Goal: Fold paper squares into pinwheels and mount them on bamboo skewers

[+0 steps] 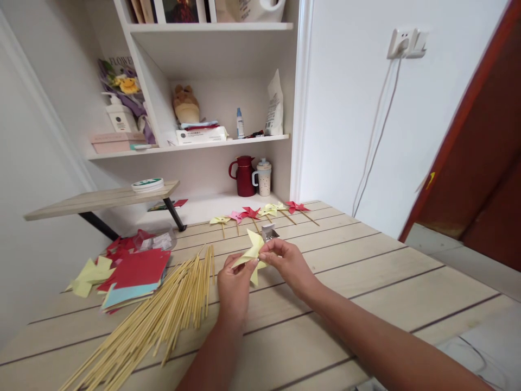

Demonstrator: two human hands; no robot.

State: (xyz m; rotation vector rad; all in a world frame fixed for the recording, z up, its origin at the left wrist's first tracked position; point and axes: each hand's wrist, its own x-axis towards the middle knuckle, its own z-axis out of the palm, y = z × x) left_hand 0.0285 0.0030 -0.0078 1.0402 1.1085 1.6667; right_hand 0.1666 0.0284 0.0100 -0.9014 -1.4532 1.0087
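The left hand (234,278) is pinching a pale yellow paper pinwheel (254,245) from its left and near side, thumb and fingers nearly closed on the paper. The right hand (285,262) is reaching in from the right, its thumb and index fingertip pressing together at the pinwheel's middle; a small shiny spot is showing between the two hands, too small to identify. Both are holding the pinwheel up over the middle of the surface (366,258), and its blades are pointing out above and below the fingers.

Just beyond the right hand, a small open box (269,232) is standing on the surface. Along the far edge, a row of pinwheels on sticks (297,207) is lying, in red, pale yellow and pink, their sticks pointing toward the near side. To the left of the left hand, many thin yellowish sticks (175,298) are lying in a loose, fanned heap. Farther left, a stack of coloured paper (140,269) is resting with a red sheet on top, and another yellow paper shape (93,274) is lying at its left.
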